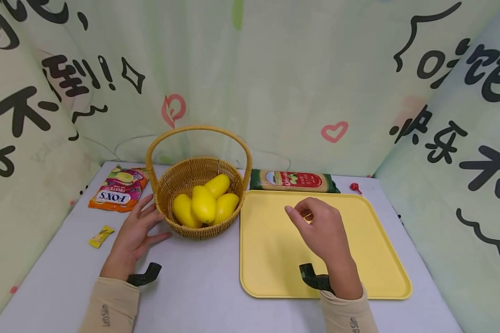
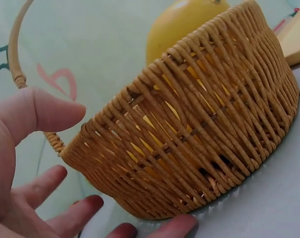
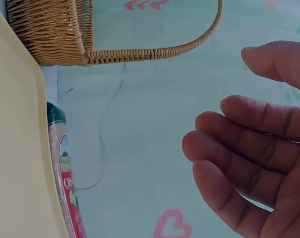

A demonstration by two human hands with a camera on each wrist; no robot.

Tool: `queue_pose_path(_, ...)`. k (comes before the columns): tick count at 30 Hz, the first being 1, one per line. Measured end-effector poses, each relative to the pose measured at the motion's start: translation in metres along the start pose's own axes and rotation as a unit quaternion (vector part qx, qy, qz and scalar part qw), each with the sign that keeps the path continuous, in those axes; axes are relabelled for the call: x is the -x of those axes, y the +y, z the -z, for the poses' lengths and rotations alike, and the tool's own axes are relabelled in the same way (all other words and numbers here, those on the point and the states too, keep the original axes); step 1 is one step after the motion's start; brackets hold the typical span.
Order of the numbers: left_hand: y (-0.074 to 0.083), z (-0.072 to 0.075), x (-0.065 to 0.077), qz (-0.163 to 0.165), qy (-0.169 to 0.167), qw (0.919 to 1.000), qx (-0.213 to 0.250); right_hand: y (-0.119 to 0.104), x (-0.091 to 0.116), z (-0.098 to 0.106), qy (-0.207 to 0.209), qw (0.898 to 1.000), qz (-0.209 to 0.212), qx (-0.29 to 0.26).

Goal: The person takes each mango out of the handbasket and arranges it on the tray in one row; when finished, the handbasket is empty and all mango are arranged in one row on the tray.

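A wicker basket with a tall arched handle holds several smooth yellow fruits, likely mangoes. At its left side is my left hand, fingers spread and the thumb apart from them. In the left wrist view the thumb is close to the rim and the other fingertips lie low along the woven wall. My right hand hovers over the yellow tray with its fingers loosely bent. Nothing is between those fingers in the right wrist view.
Behind the tray lies a long green-ended packet with a red label. A red-wrapped lollipop sits at the back right. Left of the basket are an orange and purple Fox's sweets bag and a small yellow wrapped sweet. Printed curtains surround the table.
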State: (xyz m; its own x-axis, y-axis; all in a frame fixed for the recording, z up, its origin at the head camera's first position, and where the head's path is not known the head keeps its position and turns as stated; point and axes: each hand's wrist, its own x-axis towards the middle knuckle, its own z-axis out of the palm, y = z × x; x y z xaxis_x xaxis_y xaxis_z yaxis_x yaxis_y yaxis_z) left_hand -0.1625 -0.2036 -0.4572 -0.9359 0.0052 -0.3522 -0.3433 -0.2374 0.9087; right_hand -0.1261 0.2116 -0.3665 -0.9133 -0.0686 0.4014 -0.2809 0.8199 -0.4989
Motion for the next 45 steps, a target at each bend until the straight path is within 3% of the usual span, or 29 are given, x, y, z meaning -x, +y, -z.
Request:
queue_pose_path(5,-0.002,0.004,-0.002,-0.007,-0.022,0.9992,0.033,0.001,0.000,-0.001,-0.002,1.000,-0.001,-0.006)
queue_pose_path(22,-0.007,0.011,-0.011,-0.020,-0.086,0.9954,0.039,0.004,-0.001,-0.006,-0.010,1.000,-0.002,-0.016)
queue_pose_path(29,-0.006,0.010,-0.012,-0.017,-0.078,0.9961,0.038,0.007,-0.002,-0.008,-0.034,0.998,-0.030,-0.039)
queue_pose_path(35,-0.006,0.008,-0.013,-0.019,-0.071,0.9965,0.039,0.012,-0.006,-0.010,-0.083,0.989,-0.085,-0.089)
queue_pose_path(45,-0.012,0.010,-0.013,-0.016,-0.073,0.9965,0.038,0.013,-0.010,-0.025,-0.135,0.969,-0.106,-0.179)
